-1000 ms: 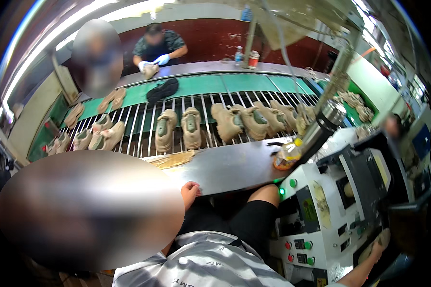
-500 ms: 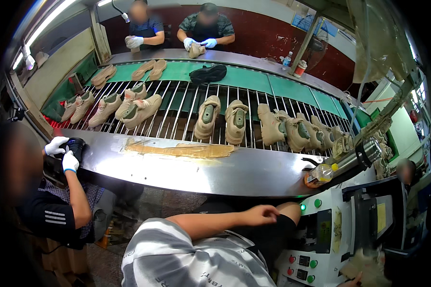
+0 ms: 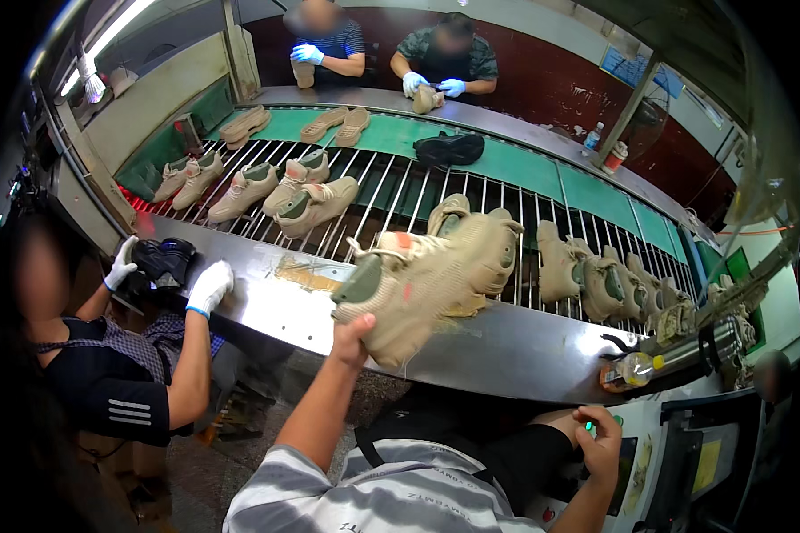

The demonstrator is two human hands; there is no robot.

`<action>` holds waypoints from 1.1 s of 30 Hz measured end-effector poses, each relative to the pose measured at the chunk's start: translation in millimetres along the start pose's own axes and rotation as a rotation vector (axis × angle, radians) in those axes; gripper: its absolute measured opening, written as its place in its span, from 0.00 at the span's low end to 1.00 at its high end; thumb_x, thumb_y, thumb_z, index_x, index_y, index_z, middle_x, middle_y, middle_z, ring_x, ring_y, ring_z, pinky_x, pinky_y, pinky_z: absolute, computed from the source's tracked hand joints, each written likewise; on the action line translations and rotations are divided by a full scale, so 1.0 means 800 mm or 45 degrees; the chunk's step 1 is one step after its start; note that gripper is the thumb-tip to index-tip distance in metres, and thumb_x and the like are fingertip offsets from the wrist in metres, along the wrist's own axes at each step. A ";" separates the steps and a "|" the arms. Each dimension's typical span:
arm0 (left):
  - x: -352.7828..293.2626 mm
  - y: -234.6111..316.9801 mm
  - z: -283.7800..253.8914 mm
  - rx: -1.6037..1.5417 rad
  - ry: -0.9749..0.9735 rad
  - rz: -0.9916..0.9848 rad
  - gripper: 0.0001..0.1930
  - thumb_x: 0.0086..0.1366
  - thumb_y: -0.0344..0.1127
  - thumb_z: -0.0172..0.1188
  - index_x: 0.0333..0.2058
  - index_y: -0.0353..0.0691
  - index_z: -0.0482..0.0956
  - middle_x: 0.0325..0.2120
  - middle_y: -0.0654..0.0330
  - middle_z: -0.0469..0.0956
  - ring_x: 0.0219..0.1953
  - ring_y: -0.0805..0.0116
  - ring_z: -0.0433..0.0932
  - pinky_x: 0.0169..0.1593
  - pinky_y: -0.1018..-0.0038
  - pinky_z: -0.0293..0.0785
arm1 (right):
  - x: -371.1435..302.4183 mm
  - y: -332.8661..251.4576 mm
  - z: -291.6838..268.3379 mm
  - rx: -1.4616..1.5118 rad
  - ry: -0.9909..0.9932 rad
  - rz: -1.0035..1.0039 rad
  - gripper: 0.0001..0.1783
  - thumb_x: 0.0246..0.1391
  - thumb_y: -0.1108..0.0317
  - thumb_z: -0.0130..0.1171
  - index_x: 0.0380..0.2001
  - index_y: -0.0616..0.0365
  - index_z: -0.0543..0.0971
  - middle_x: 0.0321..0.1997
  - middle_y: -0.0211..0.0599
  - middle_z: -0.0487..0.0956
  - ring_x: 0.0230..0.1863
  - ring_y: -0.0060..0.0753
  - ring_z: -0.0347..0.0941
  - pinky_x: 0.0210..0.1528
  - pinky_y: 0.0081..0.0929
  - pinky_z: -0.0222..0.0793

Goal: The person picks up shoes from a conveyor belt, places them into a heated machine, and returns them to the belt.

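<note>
My left hand (image 3: 353, 340) grips a beige knit sneaker (image 3: 404, 298) at its heel end, thumb on the side. The sneaker is tilted over the metal ledge, its green inside and pale laces showing. It partly covers two more beige sneakers (image 3: 498, 253) on the roller rack behind. Near my right knee, my right hand (image 3: 600, 441) is raised with fingers loosely bent and apart, holding nothing. A green light shows between its fingers, on the white machine (image 3: 636, 497) beside me.
Rows of beige sneakers (image 3: 244, 193) stand on the metal rods. A black shoe (image 3: 449, 149) and beige soles lie on the green belt. A bottle (image 3: 631, 371) and a steel flask (image 3: 720, 342) stand right. A gloved co-worker (image 3: 142, 382) sits left; two others work across.
My left hand has risen from my lap and now holds a sneaker over the ledge. My right hand has come up from the lower right edge, away from a beige item. The view has shifted.
</note>
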State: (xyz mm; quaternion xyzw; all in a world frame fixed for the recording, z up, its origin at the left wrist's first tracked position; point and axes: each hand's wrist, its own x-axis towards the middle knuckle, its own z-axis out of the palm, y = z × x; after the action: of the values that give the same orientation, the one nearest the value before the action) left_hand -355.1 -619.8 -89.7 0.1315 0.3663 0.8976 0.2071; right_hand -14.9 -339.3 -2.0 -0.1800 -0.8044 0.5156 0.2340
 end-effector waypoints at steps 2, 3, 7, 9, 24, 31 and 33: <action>0.046 0.005 -0.059 0.346 0.284 0.262 0.33 0.48 0.31 0.66 0.54 0.31 0.67 0.47 0.51 0.75 0.47 0.59 0.77 0.52 0.64 0.75 | 0.024 0.017 0.019 -0.024 -0.074 0.120 0.15 0.46 0.74 0.62 0.40 0.65 0.78 0.38 0.38 0.79 0.40 0.31 0.74 0.47 0.25 0.69; 0.073 0.004 -0.067 0.411 0.412 0.351 0.29 0.48 0.27 0.66 0.51 0.32 0.69 0.45 0.53 0.76 0.45 0.61 0.77 0.50 0.66 0.75 | 0.032 0.033 0.027 -0.028 -0.107 0.179 0.15 0.46 0.75 0.62 0.40 0.65 0.78 0.38 0.38 0.79 0.40 0.30 0.74 0.47 0.25 0.69; 0.192 -0.031 -0.120 0.870 0.634 0.460 0.26 0.46 0.30 0.71 0.44 0.36 0.70 0.38 0.56 0.77 0.39 0.65 0.76 0.45 0.70 0.72 | 0.059 0.073 0.051 -0.023 -0.171 0.349 0.15 0.46 0.78 0.62 0.41 0.65 0.78 0.38 0.38 0.79 0.42 0.26 0.75 0.48 0.23 0.70; 0.244 -0.059 -0.130 1.321 0.672 0.453 0.26 0.46 0.32 0.72 0.43 0.36 0.69 0.38 0.56 0.76 0.38 0.65 0.76 0.44 0.70 0.72 | 0.070 0.089 0.056 -0.082 -0.136 0.401 0.13 0.46 0.76 0.62 0.39 0.63 0.80 0.36 0.39 0.80 0.41 0.30 0.76 0.47 0.25 0.71; 0.411 -0.082 -0.010 1.881 0.044 0.629 0.29 0.47 0.34 0.66 0.49 0.36 0.68 0.46 0.47 0.71 0.52 0.47 0.69 0.55 0.60 0.66 | 0.159 0.234 0.149 -0.705 0.027 0.033 0.02 0.42 0.71 0.61 0.23 0.54 0.80 0.23 0.34 0.79 0.27 0.42 0.74 0.33 0.35 0.68; 0.695 -0.181 -0.019 3.068 -0.264 0.551 0.48 0.40 0.41 0.71 0.62 0.44 0.58 0.56 0.50 0.63 0.58 0.50 0.64 0.56 0.58 0.66 | 0.200 0.268 0.192 -0.707 0.077 0.087 0.04 0.36 0.71 0.62 0.19 0.48 0.78 0.14 0.26 0.71 0.16 0.35 0.68 0.22 0.32 0.62; 0.743 -0.212 -0.021 3.251 -0.231 0.639 0.50 0.41 0.40 0.72 0.64 0.49 0.55 0.60 0.47 0.59 0.61 0.49 0.61 0.61 0.53 0.59 | 0.208 0.275 0.195 -0.638 0.100 0.046 0.04 0.35 0.71 0.62 0.19 0.50 0.78 0.12 0.27 0.70 0.15 0.35 0.68 0.21 0.30 0.62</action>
State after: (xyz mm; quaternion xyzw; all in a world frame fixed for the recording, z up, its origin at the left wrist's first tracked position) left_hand -838.0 -242.1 -171.6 0.3584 0.9057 -0.0798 -0.2116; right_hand -229.3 -278.3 -227.0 -0.2665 -0.8941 0.2967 0.2040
